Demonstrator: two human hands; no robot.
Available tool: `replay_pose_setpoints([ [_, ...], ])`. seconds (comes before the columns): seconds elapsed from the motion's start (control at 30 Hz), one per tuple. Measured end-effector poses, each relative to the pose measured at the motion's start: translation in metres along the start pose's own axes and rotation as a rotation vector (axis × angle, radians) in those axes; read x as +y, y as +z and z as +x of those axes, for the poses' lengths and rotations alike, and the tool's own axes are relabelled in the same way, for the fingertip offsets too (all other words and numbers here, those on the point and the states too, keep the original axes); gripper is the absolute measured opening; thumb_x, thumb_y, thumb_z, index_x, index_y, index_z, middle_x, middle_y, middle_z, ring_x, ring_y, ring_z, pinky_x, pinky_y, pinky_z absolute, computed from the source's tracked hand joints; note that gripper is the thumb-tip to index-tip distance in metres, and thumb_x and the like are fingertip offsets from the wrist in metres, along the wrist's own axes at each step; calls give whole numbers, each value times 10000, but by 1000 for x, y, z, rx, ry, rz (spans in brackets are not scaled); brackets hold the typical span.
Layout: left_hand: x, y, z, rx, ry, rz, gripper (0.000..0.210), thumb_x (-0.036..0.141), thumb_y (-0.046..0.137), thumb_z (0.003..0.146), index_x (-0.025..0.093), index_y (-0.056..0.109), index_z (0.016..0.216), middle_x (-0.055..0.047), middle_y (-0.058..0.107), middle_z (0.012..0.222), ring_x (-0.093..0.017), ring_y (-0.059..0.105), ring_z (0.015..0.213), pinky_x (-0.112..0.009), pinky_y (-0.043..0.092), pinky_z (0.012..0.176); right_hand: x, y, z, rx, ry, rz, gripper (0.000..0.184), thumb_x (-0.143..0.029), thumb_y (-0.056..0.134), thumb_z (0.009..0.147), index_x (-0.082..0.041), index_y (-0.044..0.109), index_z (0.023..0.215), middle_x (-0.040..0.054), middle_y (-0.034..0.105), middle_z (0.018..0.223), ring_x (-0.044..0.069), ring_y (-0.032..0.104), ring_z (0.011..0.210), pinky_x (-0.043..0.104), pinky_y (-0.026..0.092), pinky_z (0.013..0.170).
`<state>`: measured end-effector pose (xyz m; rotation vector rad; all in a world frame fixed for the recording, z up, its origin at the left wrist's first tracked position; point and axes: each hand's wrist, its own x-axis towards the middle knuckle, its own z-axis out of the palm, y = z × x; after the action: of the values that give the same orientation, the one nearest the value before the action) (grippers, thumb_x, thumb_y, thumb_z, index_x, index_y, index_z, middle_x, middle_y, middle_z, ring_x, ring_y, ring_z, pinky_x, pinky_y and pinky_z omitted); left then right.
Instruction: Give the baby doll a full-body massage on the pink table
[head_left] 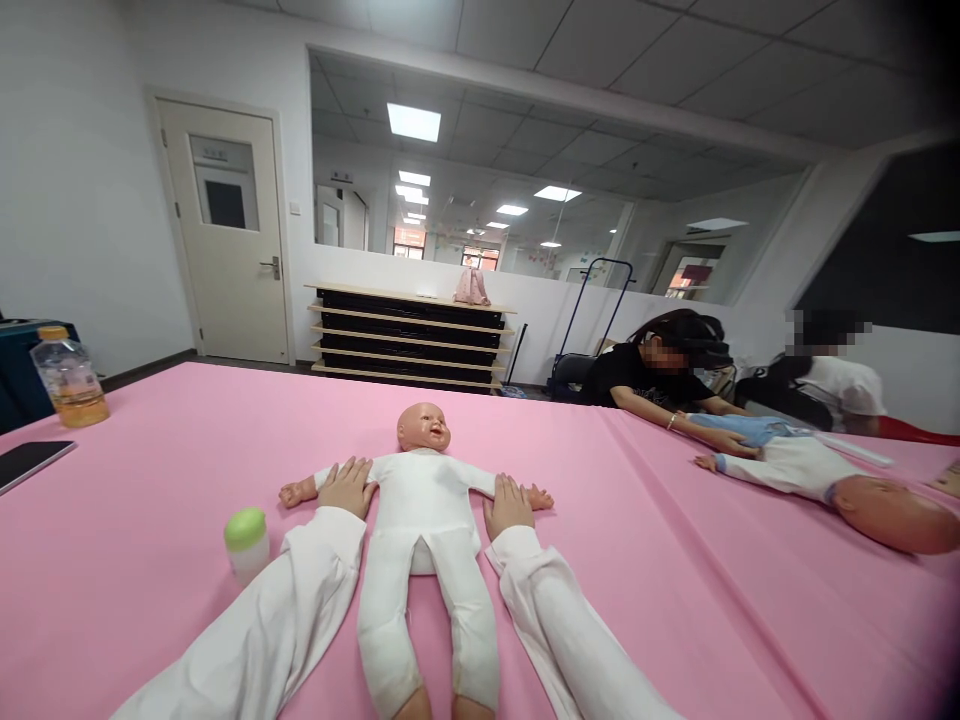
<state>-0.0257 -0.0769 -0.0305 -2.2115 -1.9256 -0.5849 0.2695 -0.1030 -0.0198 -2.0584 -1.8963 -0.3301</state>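
On the pink cloth [600, 560] a baby doll [426, 500] in white clothes lies on its back, head away from me and arms spread out. My left hand [347, 487] rests flat over the doll's sleeve on the left, fingers stretched out. Over the sleeve on the right lies my right hand [510, 503], its fingers also extended. The doll's own hands stick out beyond mine on both sides. Close to my left forearm stands a small clear container with a green lid [246, 530].
A bottle [70, 380] with an orange cap and a phone [34, 463] are at the left edge. To the right, a co-worker in a black shirt [615, 372] handles another doll [810, 468]. Another person [847, 385] sits farther right. Stacked boards [409, 340] stand behind.
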Motion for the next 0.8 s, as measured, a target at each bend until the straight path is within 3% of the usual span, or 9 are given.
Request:
replay_pose_setpoints([
  [0.13,-6,-2,-4,135,-172,-62,468,338,378,829,111,461,1229,-158,456,1292,-294,334,1246,-568,130,1016,-2,-4,-2,7,40,19,484,-110,375,781,-2,402,1253,196,420,1306,256,341,1240,431,126,1050],
  [0.2,-8,-3,-7,198,-181,-119,439,264,376,818,72,480,1199,-191,474,1264,-303,362,1227,-572,156,1009,-3,-7,-2,-5,35,37,507,-95,378,768,5,382,1265,203,379,1334,269,304,1262,473,115,1048],
  [0.3,-6,-8,-16,207,-38,-181,405,228,336,828,91,510,1167,-155,508,1241,-257,408,1204,-492,263,1013,-6,-13,-3,-53,-8,81,507,-120,390,769,-38,393,1270,174,367,1350,272,299,1270,506,187,1031],
  [0.37,0,-13,-31,208,86,-223,404,267,310,846,132,512,1169,-102,532,1229,-205,440,1185,-409,346,995,-10,-19,-13,-78,-118,155,493,-175,378,800,-97,387,1286,129,391,1345,240,321,1265,469,262,1022],
  [0.47,17,-23,-68,227,289,-308,448,343,242,884,169,437,1248,-61,485,1284,-154,409,1212,-333,374,993,-19,-31,-44,-26,-483,429,513,-304,324,861,-128,296,1342,116,341,1378,206,290,1285,411,288,1033],
  [0.53,31,-31,-98,258,455,-465,470,378,217,901,201,343,1318,-61,406,1348,-170,329,1266,-356,330,1022,-26,-40,-71,-18,-677,553,546,-374,297,877,-144,233,1368,119,276,1408,214,231,1307,434,254,1046],
  [0.63,45,-36,-133,204,558,-482,511,440,206,896,226,266,1356,-67,384,1361,-192,305,1278,-380,303,1026,-32,-48,-105,-67,-750,550,562,-443,288,876,-181,225,1370,104,204,1436,229,143,1328,473,233,1042],
  [0.7,48,-32,-145,208,616,-429,502,483,226,881,275,325,1326,-53,404,1347,-216,310,1275,-408,310,1010,-33,-46,-116,-29,-773,516,580,-470,318,862,-186,243,1362,121,174,1441,259,128,1327,511,238,1023],
  [0.8,48,-19,-149,232,706,-380,388,439,323,878,383,403,1254,13,559,1206,-172,443,1188,-366,318,1009,-28,-28,-120,112,-972,448,427,-422,408,856,-294,397,1263,77,316,1394,256,218,1302,532,195,1030],
])
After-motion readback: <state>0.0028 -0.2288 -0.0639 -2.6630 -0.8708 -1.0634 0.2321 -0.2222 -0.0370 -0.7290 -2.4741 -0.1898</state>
